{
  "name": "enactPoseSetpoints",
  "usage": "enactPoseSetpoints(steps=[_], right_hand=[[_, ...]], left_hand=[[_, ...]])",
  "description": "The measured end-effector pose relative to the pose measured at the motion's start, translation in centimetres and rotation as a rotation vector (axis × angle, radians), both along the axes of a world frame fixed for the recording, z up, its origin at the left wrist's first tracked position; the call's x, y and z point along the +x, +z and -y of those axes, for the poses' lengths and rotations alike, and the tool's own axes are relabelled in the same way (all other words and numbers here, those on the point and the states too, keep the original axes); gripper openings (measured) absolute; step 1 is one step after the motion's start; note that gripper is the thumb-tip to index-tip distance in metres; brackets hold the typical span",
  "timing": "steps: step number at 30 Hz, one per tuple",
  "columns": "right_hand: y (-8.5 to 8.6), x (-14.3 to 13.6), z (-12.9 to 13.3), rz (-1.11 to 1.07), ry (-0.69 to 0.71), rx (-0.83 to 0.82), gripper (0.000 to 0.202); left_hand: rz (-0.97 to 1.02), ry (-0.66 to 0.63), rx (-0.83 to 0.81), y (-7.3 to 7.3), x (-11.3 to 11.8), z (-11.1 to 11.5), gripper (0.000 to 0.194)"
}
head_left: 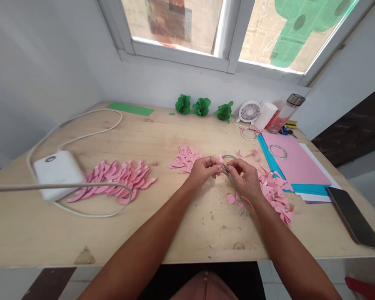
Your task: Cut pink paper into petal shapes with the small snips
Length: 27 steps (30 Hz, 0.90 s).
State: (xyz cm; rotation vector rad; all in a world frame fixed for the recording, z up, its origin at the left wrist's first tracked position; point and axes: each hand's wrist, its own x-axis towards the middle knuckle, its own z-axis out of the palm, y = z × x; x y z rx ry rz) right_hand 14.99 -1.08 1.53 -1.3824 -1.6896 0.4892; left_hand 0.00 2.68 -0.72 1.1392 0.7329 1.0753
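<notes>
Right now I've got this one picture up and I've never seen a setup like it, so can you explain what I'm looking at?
There's no machine here, just a person's two bare hands, seen from a camera worn on their head, looking forward and down. The left hand pinches a small pink paper piece; the right hand holds what looks like a metal tool, partly hidden by fingers. On the wooden table lie pink paper cutouts in groups, a white device with a cable, coloured sheets and a phone. Green paper shapes and a small fan stand at the back.
</notes>
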Motion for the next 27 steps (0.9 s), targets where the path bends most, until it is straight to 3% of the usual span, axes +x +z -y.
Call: enactPoseSetpoints(steps=[13, 20, 27], right_hand=[[-0.5, 0.2, -0.1, 0.185, 0.008, 0.015, 0.013], [-0.1, 1.4, -0.6, 0.148, -0.152, 0.047, 0.016], [-0.4, 1.5, -0.8, 0.159, -0.155, 0.032, 0.017]], left_hand=[[-0.01, 0.346, 0.075, -0.2, -0.5, -0.9, 0.013], [-0.008, 0.349, 0.067, -0.3, -0.5, -0.9, 0.015], [-0.071, 0.321, 0.112, -0.4, -0.2, -0.8, 0.011]])
